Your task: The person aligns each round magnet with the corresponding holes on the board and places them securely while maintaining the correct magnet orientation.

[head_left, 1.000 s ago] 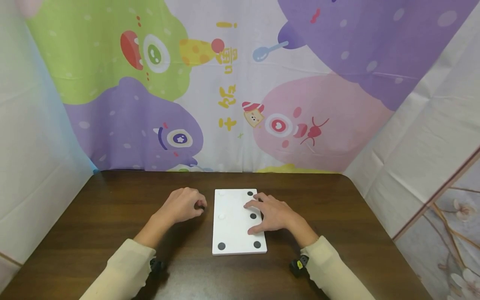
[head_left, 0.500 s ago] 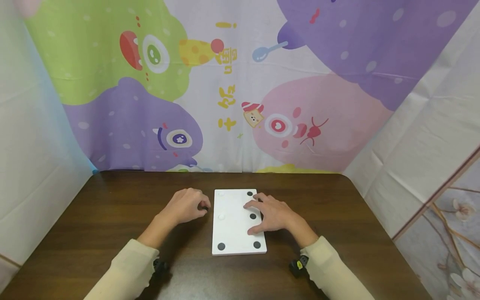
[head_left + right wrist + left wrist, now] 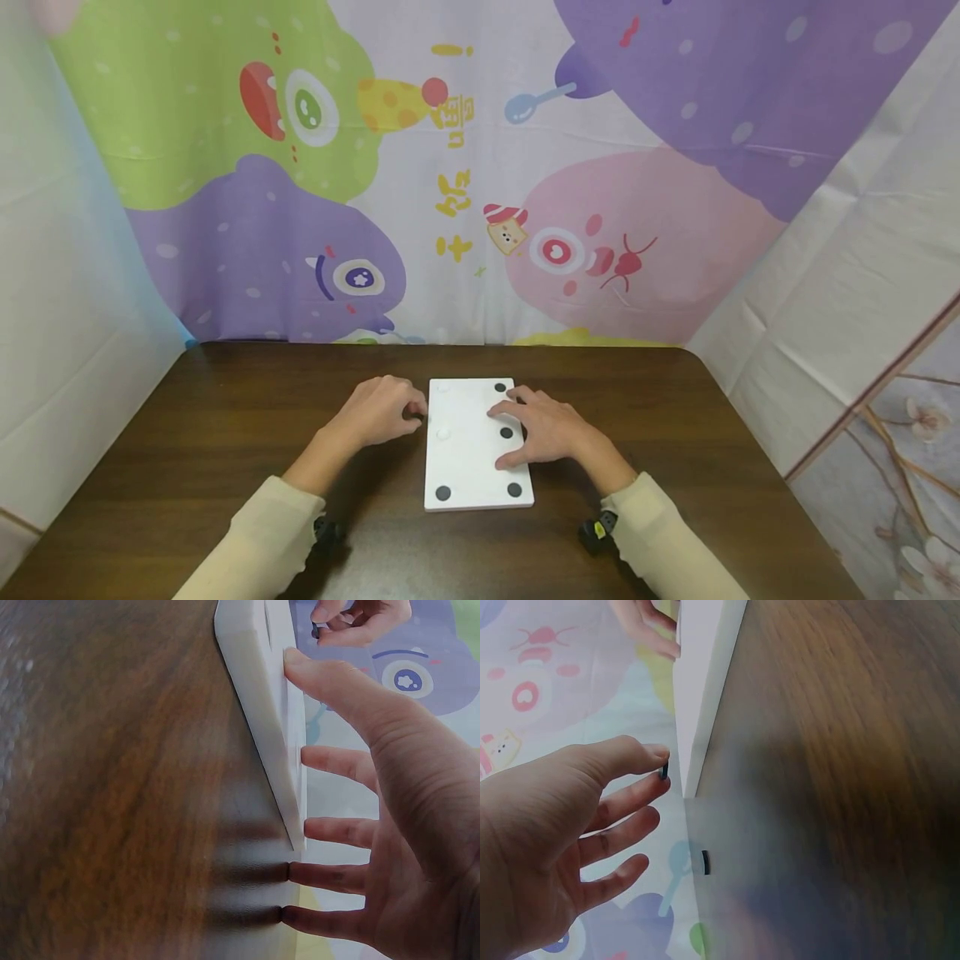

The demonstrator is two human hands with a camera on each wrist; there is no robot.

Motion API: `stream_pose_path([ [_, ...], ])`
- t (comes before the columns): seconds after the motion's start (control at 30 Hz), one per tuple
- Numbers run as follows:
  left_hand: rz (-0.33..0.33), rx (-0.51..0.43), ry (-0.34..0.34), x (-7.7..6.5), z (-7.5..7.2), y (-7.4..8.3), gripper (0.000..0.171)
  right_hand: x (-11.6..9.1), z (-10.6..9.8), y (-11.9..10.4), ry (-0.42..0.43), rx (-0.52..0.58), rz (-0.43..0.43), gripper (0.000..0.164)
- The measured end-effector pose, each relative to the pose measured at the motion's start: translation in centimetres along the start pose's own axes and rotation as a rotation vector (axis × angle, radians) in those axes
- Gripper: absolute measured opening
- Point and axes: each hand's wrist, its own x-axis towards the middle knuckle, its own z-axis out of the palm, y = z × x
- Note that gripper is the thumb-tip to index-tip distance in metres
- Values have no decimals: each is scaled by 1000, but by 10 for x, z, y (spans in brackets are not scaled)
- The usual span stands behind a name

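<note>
A white rectangular board (image 3: pixel 468 467) lies on the table, with black round discs (image 3: pixel 443 493) down its right side and at its near left corner. Two pale round spots (image 3: pixel 443 434) mark its left side. My left hand (image 3: pixel 378 411), just off the board's left edge, pinches a small black disc (image 3: pixel 664 769) between thumb and index finger. Its other fingers are loosely bent. My right hand (image 3: pixel 551 429) rests on the board's right side, fingers spread, with thumb and fingertips touching it and two fingertips down on the table past the edge.
Another small dark piece (image 3: pixel 706 862) lies on the brown wooden table (image 3: pixel 187 467) close to my left hand in the left wrist view. Behind the table hangs a cartoon-print curtain (image 3: pixel 480 317), with pale cloth walls (image 3: pixel 862 292) at both sides.
My left hand has moved a little to the right with the black disc, up to the board's left edge. The right hand and the board have stayed in place.
</note>
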Motion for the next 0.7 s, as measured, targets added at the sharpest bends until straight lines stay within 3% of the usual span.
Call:
stream_pose_path([
  [0.7, 33, -19, 9, 10, 4, 11, 13, 0, -1, -1, 2, -11, 1, 80],
])
